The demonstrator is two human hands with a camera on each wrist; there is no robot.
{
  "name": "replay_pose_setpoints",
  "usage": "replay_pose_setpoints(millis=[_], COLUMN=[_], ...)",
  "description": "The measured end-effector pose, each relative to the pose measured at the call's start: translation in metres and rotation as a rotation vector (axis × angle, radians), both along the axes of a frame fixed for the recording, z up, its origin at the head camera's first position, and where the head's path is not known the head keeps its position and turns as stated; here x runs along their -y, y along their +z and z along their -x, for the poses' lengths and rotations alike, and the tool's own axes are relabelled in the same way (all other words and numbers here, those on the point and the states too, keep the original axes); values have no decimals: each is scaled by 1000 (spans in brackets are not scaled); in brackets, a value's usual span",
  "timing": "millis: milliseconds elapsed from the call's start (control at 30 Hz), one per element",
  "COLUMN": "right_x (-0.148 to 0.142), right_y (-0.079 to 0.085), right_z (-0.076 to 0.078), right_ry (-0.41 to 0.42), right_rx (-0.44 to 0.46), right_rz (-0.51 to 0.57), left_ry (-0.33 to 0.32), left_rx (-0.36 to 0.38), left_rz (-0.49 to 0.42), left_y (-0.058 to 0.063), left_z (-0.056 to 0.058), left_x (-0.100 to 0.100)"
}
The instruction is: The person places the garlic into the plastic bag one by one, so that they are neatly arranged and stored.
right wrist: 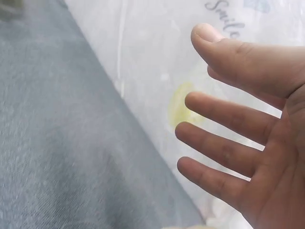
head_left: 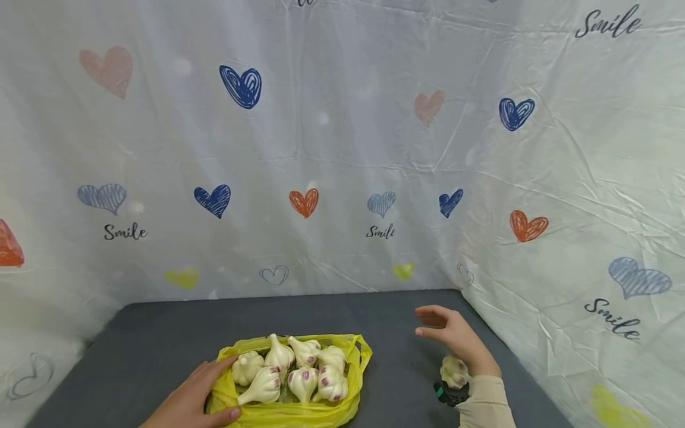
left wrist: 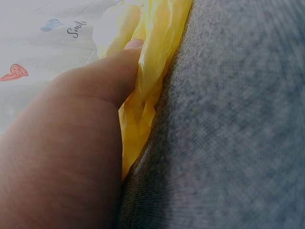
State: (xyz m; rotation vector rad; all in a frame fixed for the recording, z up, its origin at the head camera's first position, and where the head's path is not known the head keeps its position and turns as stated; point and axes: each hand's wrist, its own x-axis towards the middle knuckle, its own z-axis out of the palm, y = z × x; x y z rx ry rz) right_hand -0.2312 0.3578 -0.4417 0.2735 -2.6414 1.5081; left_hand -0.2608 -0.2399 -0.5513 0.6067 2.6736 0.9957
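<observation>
A yellow plastic bag (head_left: 289, 418) stands with its mouth spread wide on the dark tabletop. Inside it are several whitish garlic bulbs (head_left: 262, 386), some with purple marks. My left hand (head_left: 195, 392) holds the bag's left end, its fingers over the left rim and its thumb at the front. In the left wrist view the thumb (left wrist: 107, 71) lies along the yellow plastic. To the right of the bag my right hand (head_left: 455, 336) hovers with spread fingers and nothing in it. Another garlic bulb (head_left: 453, 371) shows beside the right wrist, partly hidden.
The dark grey tabletop (head_left: 390, 321) extends around the bag. A pale curtain (head_left: 342, 131) printed with hearts and words hangs behind it and along the right side. A black wrist device (head_left: 452, 393) with a green spot sits at the right sleeve cuff.
</observation>
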Motion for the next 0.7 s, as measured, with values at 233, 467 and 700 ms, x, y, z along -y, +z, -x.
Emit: replay_pose_setpoints(millis=[233,467,700], right_x=[-7,-16,-24], right_y=[-16,-28,-29], right_z=[1,0,-4], right_ry=[16,51,97], right_rx=[56,82,130], right_rz=[12,39,57], left_ry=[-2,-1,-1], left_rx=[-9,-1,-6], left_rz=[-3,-6,-7], left_y=[-5,-7,1], left_z=[4,6,0], left_x=[2,1,-1])
